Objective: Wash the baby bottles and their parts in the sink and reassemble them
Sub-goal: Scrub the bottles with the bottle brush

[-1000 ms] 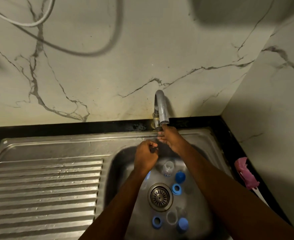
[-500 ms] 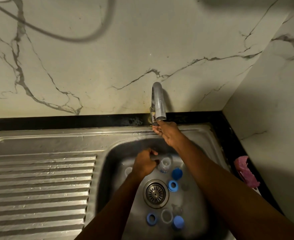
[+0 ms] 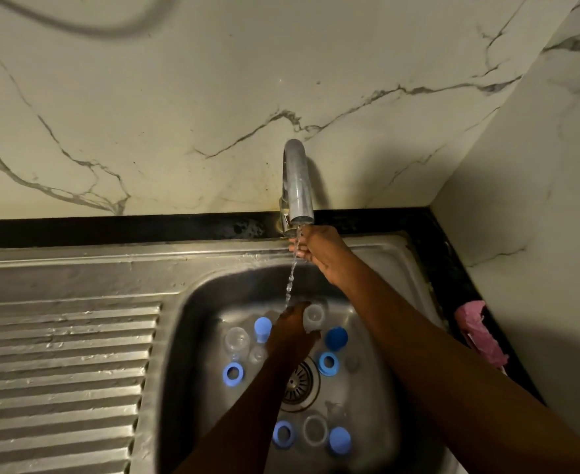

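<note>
sink [image 3: 192, 302] lower centre, holding: second bottle [image 3: 236, 340], blue caps [image 3: 335, 338], blue rings [image 3: 232, 373], clear ring [image 3: 314, 430] around drain [image 3: 298, 383] | tap [image 3: 297, 186] centre, water [image 3: 291, 275] running | left hand [image 3: 290, 336] mid-basin, fingers curled on clear bottle [image 3: 313, 316] | right hand [image 3: 319, 249] at tap base, fingers' hold unclear
</note>
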